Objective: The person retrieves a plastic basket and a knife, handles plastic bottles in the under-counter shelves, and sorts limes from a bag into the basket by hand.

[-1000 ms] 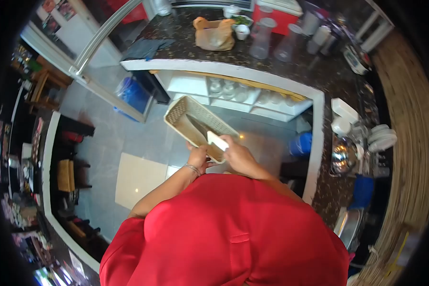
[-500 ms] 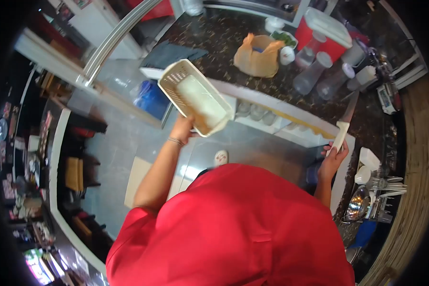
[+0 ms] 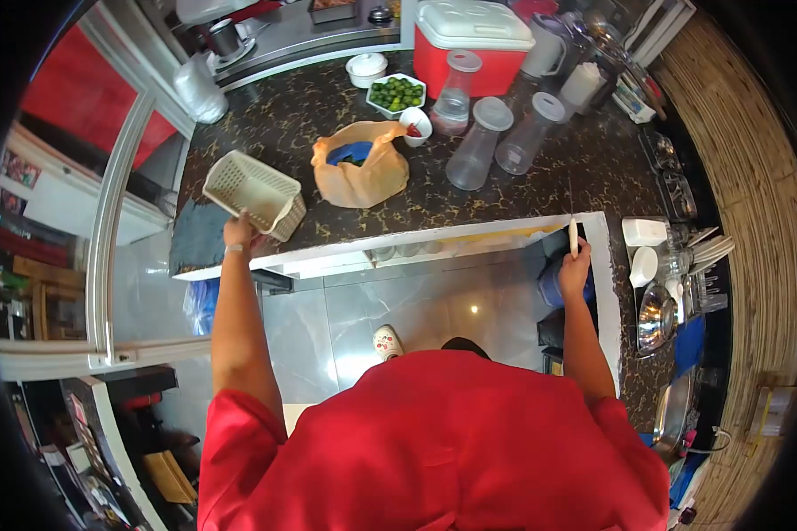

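Note:
My left hand (image 3: 239, 232) is closed on the near side of a cream plastic basket (image 3: 236, 175) with perforated walls. The basket is over the left part of the dark counter, and nothing shows inside it. My right hand (image 3: 576, 273) grips a knife by its pale handle (image 3: 573, 237) at the counter's front right corner. Its blade points away from me and is seen nearly edge-on. An orange plastic bag (image 3: 360, 184) with something blue inside stands to the right of the basket.
Lidded clear carafes (image 3: 475, 150), a bowl of small green citrus fruits (image 3: 397, 93) and a red cooler (image 3: 469, 66) stand farther back. A grey cloth (image 3: 197, 237) lies at the counter's left edge. Metal bowls (image 3: 655, 317) and utensils are on the right.
The view has turned toward the counter. My left hand has brought the tilted basket from beyond the counter's edge to over the counter. The knife remains in my right hand, its blade now edge-on.

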